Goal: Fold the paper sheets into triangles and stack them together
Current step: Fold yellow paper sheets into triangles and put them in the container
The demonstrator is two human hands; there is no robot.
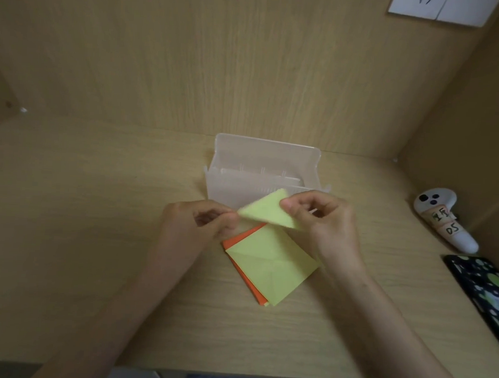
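Nearest on the desk [97, 239] lay the stack of sheets [270, 267], creased pale green over orange, seemingly all left to fold. Just above it the left hand [195, 223] and right hand [324, 220] each pinched a corner of a pale green triangle [270, 211], folded but not yet laid down, before a clear box [260, 166]

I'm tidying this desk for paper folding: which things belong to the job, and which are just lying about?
Job: green triangle, pinched by left hand and right hand; paper stack.
Lying about: clear plastic box (role unclear); white controller; dark patterned object.
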